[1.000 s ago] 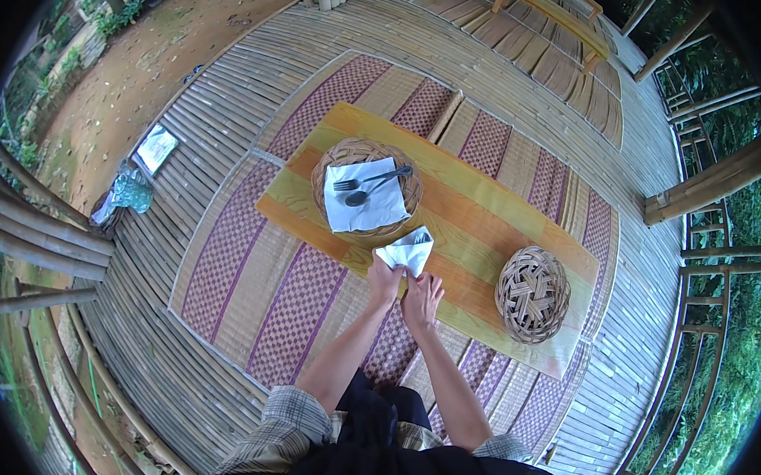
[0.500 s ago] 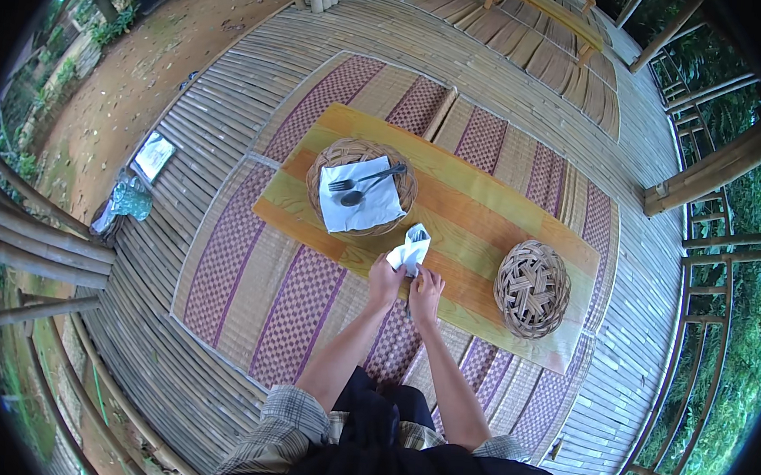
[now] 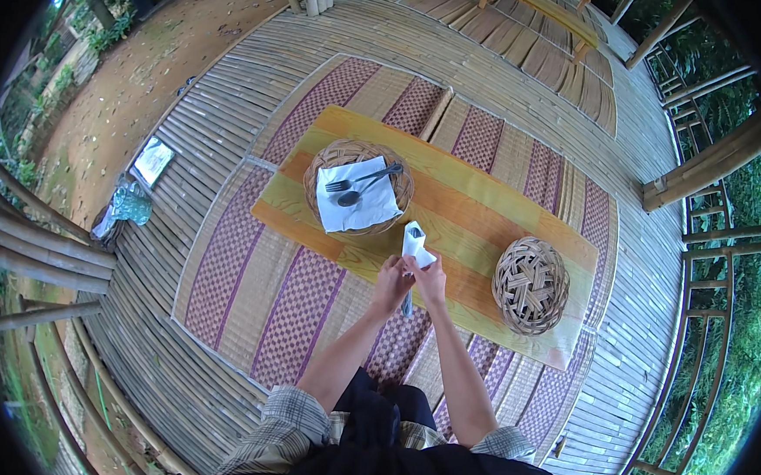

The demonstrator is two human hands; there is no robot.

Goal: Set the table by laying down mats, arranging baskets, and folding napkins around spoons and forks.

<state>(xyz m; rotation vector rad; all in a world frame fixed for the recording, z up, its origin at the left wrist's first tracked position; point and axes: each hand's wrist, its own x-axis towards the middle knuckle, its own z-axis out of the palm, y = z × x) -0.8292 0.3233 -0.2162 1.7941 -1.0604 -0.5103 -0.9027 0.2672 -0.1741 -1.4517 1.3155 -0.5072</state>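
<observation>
Napkin (image 3: 415,245) moved, now narrower; L hand (image 3: 392,283), R hand (image 3: 431,281) both pinched on it; prob. light, soft, tearable; hold @ folds.

Folded napkin (image 3: 414,239) partly hidden by fingers (image 3: 431,274); bench (image 3: 551,14) cropped.

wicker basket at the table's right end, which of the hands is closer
Right. The right hand is left of the wicker basket, apart from it; the left hand is farther left, beyond the right one.
</observation>
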